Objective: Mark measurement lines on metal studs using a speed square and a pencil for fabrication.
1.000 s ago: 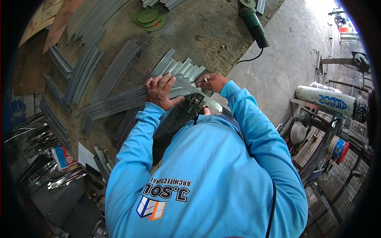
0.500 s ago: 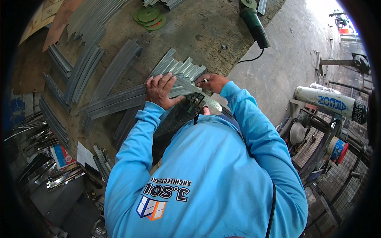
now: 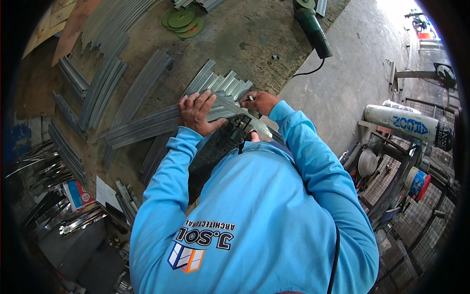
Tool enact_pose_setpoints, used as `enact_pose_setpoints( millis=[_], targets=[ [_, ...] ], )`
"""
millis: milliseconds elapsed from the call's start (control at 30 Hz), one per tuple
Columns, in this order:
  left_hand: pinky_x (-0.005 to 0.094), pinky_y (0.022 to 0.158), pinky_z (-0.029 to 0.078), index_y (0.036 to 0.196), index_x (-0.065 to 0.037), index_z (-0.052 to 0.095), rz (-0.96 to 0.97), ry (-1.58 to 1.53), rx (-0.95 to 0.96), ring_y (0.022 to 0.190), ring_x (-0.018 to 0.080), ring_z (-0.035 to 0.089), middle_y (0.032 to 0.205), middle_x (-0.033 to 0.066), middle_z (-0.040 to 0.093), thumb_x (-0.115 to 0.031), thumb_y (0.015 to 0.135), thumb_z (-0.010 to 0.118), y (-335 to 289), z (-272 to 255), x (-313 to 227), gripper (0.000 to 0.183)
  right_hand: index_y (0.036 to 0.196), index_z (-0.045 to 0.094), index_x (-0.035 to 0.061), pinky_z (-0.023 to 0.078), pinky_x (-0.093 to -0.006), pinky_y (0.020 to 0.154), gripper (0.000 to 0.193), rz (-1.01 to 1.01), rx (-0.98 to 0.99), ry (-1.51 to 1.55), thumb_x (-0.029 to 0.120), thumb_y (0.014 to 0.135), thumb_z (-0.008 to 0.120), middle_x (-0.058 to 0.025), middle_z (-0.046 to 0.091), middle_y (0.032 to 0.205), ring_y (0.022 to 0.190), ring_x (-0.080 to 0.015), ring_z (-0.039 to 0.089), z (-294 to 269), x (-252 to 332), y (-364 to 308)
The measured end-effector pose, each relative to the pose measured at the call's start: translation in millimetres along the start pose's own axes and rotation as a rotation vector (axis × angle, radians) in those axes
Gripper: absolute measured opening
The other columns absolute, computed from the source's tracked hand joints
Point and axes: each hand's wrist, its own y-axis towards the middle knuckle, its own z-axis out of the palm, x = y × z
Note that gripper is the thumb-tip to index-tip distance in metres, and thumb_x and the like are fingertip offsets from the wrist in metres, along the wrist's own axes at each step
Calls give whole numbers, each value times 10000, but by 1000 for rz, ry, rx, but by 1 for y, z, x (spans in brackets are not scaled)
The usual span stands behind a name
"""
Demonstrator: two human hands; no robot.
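Observation:
My left hand [image 3: 197, 111] lies with its fingers spread across a long grey metal channel [image 3: 147, 126], which slants over the near edge of the workbench. Its fingertips also touch a flat metal strip, apparently a square or ruler [image 3: 228, 104], whose pale, wider end [image 3: 261, 129] points toward me. Right of that strip, my right hand [image 3: 263, 103] pinches a thin pen-like stick; only its whitish end shows. Beyond both hands, several short shiny channels [image 3: 234, 84] lie side by side with stepped ends. A dark metal fixture [image 3: 240, 125] sits under the strip, partly hidden.
A green angle grinder [image 3: 313, 32] with a cord lies at the bench's far right edge. Green discs [image 3: 182, 19] are stacked at the back. Curved channels [image 3: 100, 93] fill the left side. A white gas cylinder [image 3: 399, 120] rests on a rack at the right.
Both hands keep nearly the same places on the channel and strip. The whole view has shifted very slightly.

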Motion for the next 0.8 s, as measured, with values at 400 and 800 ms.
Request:
enact_pose_setpoints(
  millis=[400,800],
  targets=[
    [523,1058,319,1282,-176,626,12,19,2,1196,287,495,1393,29,559,-630,682,784,4,-1,-2,769,1132,697,69,513,-401,855,401,99,-210,-1,414,934,650,-166,715,1027,947,-285,665,-4,-19,-16],
    [511,1072,310,1301,-156,597,37,-11,10,1228,293,501,1414,50,558,-557,689,795,2,2,1,757,1090,712,83,510,-378,820,266,80,-146,215,278,909,708,-122,716,980,885,-258,654,31,-36,-53]
  ],
)
